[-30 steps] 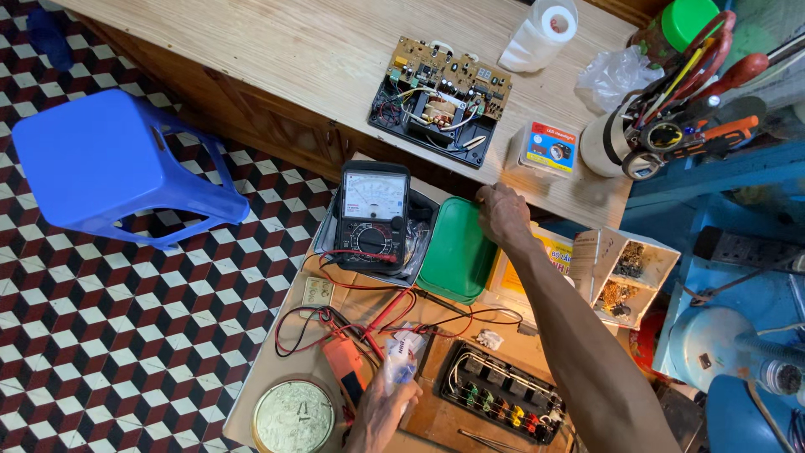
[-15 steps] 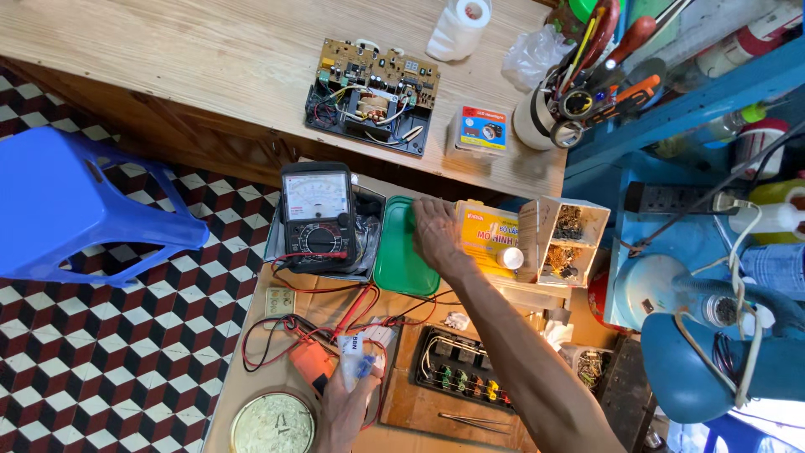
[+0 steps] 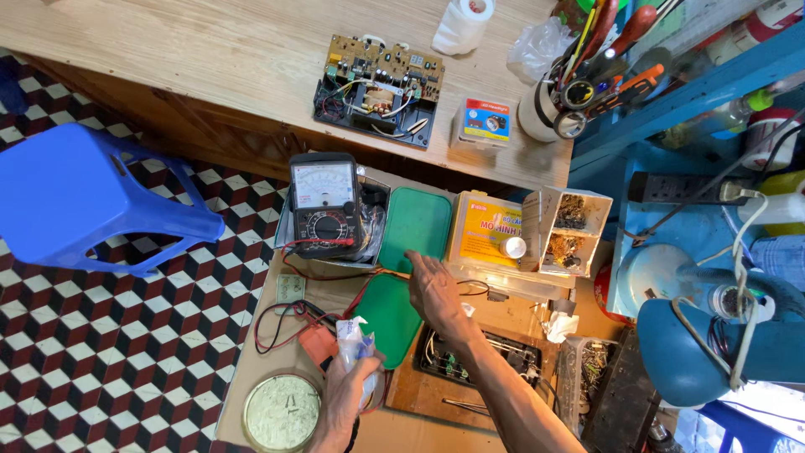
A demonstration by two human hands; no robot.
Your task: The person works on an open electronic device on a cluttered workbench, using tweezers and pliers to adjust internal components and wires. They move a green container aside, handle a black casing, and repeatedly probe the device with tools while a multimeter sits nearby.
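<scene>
My left hand [image 3: 342,403] grips a small clear plastic bag [image 3: 354,344] at the near edge of the low bench. My right hand [image 3: 433,288] is held flat, fingers apart, above a green lid [image 3: 387,315] lying on the bench. It holds nothing. A second green tray [image 3: 417,228] sits just beyond it. An analog multimeter [image 3: 324,204] stands to the left, its red and black leads [image 3: 289,315] trailing toward my left hand. A dark circuit board [image 3: 470,356] lies under my right forearm.
A round tin [image 3: 281,413] sits at the near left. A yellow box [image 3: 486,228] and a small parts box [image 3: 572,228] lie right of the green tray. The upper wooden table holds a circuit board [image 3: 377,88], paper roll [image 3: 459,25] and tool cup [image 3: 553,109]. A blue stool [image 3: 80,197] stands left.
My right hand has drawn back from the far edge of the green tray toward me, and now hovers over the nearer green lid. The view has shifted left.
</scene>
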